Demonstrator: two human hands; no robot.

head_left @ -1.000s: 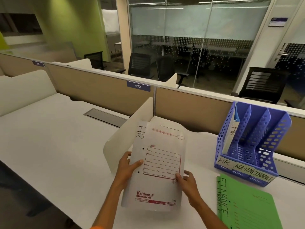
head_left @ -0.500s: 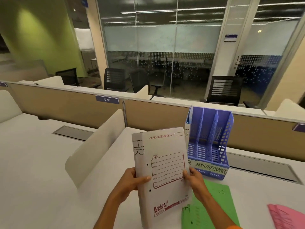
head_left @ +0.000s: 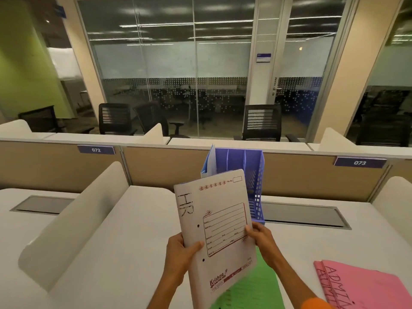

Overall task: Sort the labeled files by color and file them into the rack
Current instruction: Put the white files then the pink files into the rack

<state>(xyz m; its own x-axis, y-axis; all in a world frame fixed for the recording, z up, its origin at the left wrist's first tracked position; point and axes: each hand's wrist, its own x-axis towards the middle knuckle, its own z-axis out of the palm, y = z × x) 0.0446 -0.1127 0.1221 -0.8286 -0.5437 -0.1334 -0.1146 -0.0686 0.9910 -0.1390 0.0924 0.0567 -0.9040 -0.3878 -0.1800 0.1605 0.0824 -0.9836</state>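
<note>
Holding white HR file (head_left: 219,228) upright, left hand (head_left: 181,255) and right hand (head_left: 261,237) grips pinching edges; blue rack (head_left: 256,175) behind holds one file (head_left: 209,162) leftmost.

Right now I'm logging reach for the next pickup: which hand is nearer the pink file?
Right. The right hand grips the white file's right edge, on the side toward the pink file; the left hand holds the opposite edge, farther away.

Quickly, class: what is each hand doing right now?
Left hand: closed on the white HR file, gripping its left edge.
Right hand: closed on the same file's right edge.
</note>
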